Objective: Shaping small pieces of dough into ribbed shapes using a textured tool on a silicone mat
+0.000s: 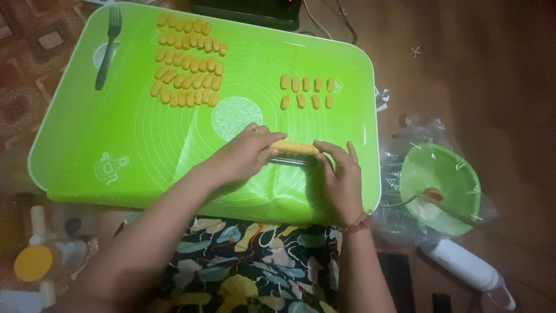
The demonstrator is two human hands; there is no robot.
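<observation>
Both hands met over the lower middle of a bright green mat [116,133], which lay on a white-rimmed board above the person's patterned lap. The left hand [246,155] curled its fingers over one end of a short roll of yellow dough [294,147], and the right hand [336,179] pinched the other end between thumb and fingertips, so each grip was closed on the roll. Just under the dough lay a thin dark strip (a blade or a shadow, I could not tell which).

Farther up the mat sat two groups of small cut dough pieces: a large cluster [186,61] in rows near the upper left, and a smaller set [307,91] in two short rows to the right, well apart from the hands. A printed fork shape marked the mat's left corner.

Off the board to the right stood a green bowl [449,174] holding a spoon [431,196], resting on crumpled clear plastic. A white bottle [466,265] lay near it on the wooden floor.
</observation>
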